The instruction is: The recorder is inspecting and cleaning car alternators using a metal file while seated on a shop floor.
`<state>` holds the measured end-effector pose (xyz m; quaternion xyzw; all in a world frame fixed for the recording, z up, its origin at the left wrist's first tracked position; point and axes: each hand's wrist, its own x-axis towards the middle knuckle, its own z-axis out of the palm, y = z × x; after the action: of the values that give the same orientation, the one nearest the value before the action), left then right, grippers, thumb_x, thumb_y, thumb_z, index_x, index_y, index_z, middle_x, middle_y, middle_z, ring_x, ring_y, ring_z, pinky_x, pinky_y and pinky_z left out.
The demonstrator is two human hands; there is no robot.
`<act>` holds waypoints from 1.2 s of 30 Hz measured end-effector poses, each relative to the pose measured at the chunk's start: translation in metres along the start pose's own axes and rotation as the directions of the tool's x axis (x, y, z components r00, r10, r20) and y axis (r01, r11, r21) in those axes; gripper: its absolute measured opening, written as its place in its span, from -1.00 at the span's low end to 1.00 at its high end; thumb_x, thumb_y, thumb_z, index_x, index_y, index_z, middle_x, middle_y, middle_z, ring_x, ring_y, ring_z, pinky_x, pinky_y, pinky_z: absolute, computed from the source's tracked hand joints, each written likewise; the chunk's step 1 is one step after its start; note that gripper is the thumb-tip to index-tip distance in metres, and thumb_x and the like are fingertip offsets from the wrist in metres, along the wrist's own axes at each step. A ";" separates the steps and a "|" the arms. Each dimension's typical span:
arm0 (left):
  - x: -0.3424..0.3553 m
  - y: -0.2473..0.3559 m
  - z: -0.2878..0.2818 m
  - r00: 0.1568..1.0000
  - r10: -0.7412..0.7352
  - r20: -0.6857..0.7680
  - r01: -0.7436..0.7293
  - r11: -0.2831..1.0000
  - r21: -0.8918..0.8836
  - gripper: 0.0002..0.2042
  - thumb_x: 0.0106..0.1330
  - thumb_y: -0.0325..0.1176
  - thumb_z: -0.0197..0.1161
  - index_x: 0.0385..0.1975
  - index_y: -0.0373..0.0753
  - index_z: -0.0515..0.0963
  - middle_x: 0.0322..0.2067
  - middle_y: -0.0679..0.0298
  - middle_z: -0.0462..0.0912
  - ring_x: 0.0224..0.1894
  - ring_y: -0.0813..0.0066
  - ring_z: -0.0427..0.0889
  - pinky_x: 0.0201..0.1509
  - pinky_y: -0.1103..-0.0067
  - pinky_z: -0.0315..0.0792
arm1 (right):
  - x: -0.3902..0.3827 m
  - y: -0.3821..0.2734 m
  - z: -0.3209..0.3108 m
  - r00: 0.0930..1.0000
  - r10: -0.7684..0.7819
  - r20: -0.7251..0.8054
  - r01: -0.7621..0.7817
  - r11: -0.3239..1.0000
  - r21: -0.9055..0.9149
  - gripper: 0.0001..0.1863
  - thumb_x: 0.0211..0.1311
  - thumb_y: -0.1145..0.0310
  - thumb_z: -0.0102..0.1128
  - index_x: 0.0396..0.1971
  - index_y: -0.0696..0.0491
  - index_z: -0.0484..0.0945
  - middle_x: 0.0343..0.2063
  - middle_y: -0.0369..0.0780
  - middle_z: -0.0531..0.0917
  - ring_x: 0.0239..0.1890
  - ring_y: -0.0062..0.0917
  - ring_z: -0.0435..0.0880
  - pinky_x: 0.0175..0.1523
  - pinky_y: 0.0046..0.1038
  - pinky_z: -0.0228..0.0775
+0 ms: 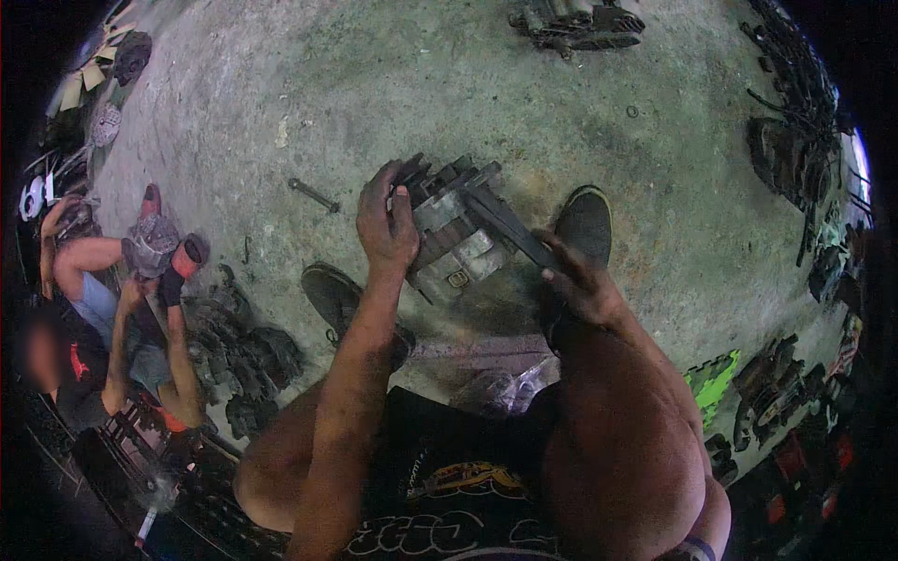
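A grimy grey metal machine part (460, 245), blocky with ribs and a squarish boss, sits between my feet. My left hand (387, 222) is closed on its upper left side, the fingertips partly hidden. In my right hand (582, 280) is the near end of a long, dark, tapered bar (508, 224), which slants up and left across the right side of the part. Its far end meets the part's upper edge; whether it is fixed there I cannot tell. A long bolt (314, 194) lies on the floor left of my left hand.
Dark shoes (585, 224) flank the part on the stained concrete floor (374, 93). At left another person (94, 374) sits holding a dirty metal piece (152, 245). Heaps of dark parts (238, 355) lie nearby, with more metal pieces (580, 26) at the top and scrap along the right.
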<state>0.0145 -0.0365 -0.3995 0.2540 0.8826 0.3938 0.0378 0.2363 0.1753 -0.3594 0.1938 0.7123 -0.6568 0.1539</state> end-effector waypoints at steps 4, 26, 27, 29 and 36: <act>-0.001 0.005 0.008 1.000 0.003 0.007 -0.003 1.000 0.016 -0.63 0.41 -0.17 -0.05 0.01 -0.29 0.49 -0.06 0.00 0.57 -0.02 0.02 0.54 0.09 0.32 0.37 | 0.018 0.013 0.001 0.968 -0.227 0.106 0.239 0.964 -0.120 -0.42 0.37 0.30 0.01 0.34 0.06 0.11 0.27 -0.01 0.32 0.29 -0.18 0.33 0.34 -0.32 0.13; -0.007 0.002 0.004 0.973 -0.223 -0.058 0.201 0.945 -0.259 -0.48 0.45 0.01 -0.17 0.11 -0.32 0.42 0.00 -0.03 0.55 0.01 0.11 0.55 0.06 0.37 0.43 | 0.020 -0.029 0.005 0.903 0.041 0.428 0.175 0.874 -0.452 -0.44 0.37 0.29 -0.07 0.36 -0.04 0.13 0.08 0.06 0.43 0.13 -0.05 0.42 0.21 -0.21 0.29; -0.006 0.006 0.003 0.971 -0.230 -0.063 0.206 0.943 -0.261 -0.48 0.45 0.01 -0.17 0.11 -0.32 0.42 0.00 -0.03 0.55 0.01 0.11 0.55 0.06 0.37 0.43 | 0.029 -0.025 0.002 0.900 0.045 0.434 0.177 0.872 -0.456 -0.44 0.37 0.29 -0.07 0.36 -0.04 0.13 0.08 0.06 0.43 0.13 -0.05 0.42 0.21 -0.21 0.29; -0.005 0.011 0.003 0.956 -0.282 -0.080 0.232 0.895 -0.382 -0.50 0.46 -0.02 -0.20 0.10 -0.32 0.42 -0.01 0.00 0.55 0.02 0.15 0.55 0.01 0.39 0.47 | 0.054 -0.023 -0.005 0.976 -0.011 0.217 0.086 0.938 -0.337 -0.43 0.37 0.34 -0.08 0.36 -0.01 0.11 0.14 0.06 0.39 0.14 -0.03 0.41 0.25 -0.22 0.26; -0.007 -0.008 -0.001 0.970 -0.218 -0.111 0.186 0.952 -0.242 -0.61 0.45 -0.17 -0.12 0.05 -0.31 0.44 -0.08 0.02 0.59 -0.01 0.18 0.58 0.09 0.40 0.41 | 0.037 -0.019 0.013 0.947 -0.230 0.222 0.272 0.945 -0.183 -0.46 0.40 0.41 -0.15 0.35 0.11 0.10 0.29 0.04 0.26 0.37 -0.25 0.20 0.38 -0.33 0.05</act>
<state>0.0171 -0.0449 -0.4056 0.1285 0.8530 0.5037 0.0465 0.1940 0.1636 -0.3618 0.0173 0.7779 -0.6078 0.1584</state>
